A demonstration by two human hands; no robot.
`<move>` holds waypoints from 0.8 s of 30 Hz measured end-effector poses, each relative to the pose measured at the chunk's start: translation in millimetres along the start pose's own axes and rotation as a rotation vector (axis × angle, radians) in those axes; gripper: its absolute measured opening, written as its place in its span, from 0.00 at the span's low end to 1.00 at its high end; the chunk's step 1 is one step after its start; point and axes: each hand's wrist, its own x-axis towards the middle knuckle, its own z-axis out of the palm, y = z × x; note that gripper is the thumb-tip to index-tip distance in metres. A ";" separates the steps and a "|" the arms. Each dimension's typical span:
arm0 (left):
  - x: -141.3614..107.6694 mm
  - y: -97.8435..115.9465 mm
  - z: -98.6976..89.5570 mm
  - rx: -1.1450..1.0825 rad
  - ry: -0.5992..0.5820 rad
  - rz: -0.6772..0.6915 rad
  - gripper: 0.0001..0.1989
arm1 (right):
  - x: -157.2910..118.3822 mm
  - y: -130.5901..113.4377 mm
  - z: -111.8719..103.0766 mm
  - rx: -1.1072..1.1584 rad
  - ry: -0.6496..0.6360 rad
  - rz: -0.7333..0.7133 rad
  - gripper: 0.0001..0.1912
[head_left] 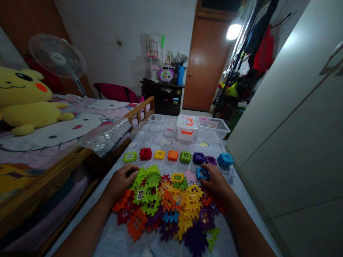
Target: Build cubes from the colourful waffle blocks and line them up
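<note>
A loose pile of notched plastic building tiles lies in front of me in lime, yellow, orange, red, purple and blue. My left hand rests at the pile's left edge, thumb and fingers apart, beside the lime green tiles. At the right edge, my right hand grips a blue tile between thumb and fingers. Behind the pile runs a row of tiles sorted by colour: lime, red, yellow, orange, green, dark purple, purple and a blue stack.
Clear plastic bins and a lidded box with orange latches stand at the table's far end. A bed with a wooden rail and a yellow plush toy is at left. A pale cabinet borders the right side.
</note>
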 end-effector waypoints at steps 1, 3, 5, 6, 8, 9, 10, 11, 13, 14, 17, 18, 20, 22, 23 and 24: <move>0.0 0.4 -0.2 -0.004 -0.003 -0.002 0.17 | -0.5 1.1 -2.0 0.004 0.007 0.004 0.26; 0.0 1.0 -0.5 -0.011 -0.007 -0.007 0.18 | -1.6 4.1 -5.5 0.009 0.019 0.016 0.26; -0.1 1.5 -0.7 -0.011 0.001 -0.012 0.18 | -2.6 7.6 -7.5 0.006 0.018 0.039 0.25; -0.2 1.7 -0.8 -0.009 0.006 -0.014 0.18 | -3.2 9.0 -8.0 0.003 0.010 0.054 0.25; -0.5 2.1 -0.9 -0.002 0.015 -0.016 0.18 | -4.1 10.8 -8.4 -0.007 -0.014 0.083 0.25; -0.6 2.2 -1.0 0.001 0.015 -0.016 0.18 | -4.5 11.0 -8.4 -0.011 -0.023 0.092 0.25; -0.7 2.3 -1.0 0.002 0.012 -0.017 0.18 | -4.8 10.8 -8.4 -0.015 -0.027 0.099 0.25; -0.8 2.3 -1.0 0.004 0.009 -0.016 0.18 | -5.0 10.2 -8.4 -0.020 -0.027 0.104 0.26; -0.6 2.2 -0.9 0.008 0.007 -0.011 0.18 | -4.8 8.4 -8.1 -0.038 -0.027 0.106 0.27; -0.4 2.1 -0.9 0.011 0.009 -0.008 0.18 | -4.4 7.4 -7.7 -0.052 -0.025 0.104 0.27; 0.2 2.2 -1.0 0.014 0.018 0.000 0.18 | -2.7 4.6 -4.2 -0.110 -0.007 0.091 0.26; 0.3 2.3 -1.0 0.013 0.018 0.001 0.18 | -2.1 3.6 -2.7 -0.128 0.003 0.083 0.25; 0.5 2.3 -1.2 0.014 0.018 0.003 0.18 | -1.3 1.0 -0.3 -0.149 0.024 0.067 0.24; 0.4 1.5 -1.3 0.017 0.019 0.008 0.18 | -1.2 -2.0 -1.3 -0.135 0.056 0.051 0.24; 0.4 0.6 -1.2 0.019 0.018 0.010 0.18 | -1.2 -3.2 -3.8 -0.116 0.077 0.044 0.25; 0.4 -0.6 -1.1 0.022 0.014 0.013 0.18 | -1.0 -3.9 -8.1 -0.093 0.098 0.038 0.25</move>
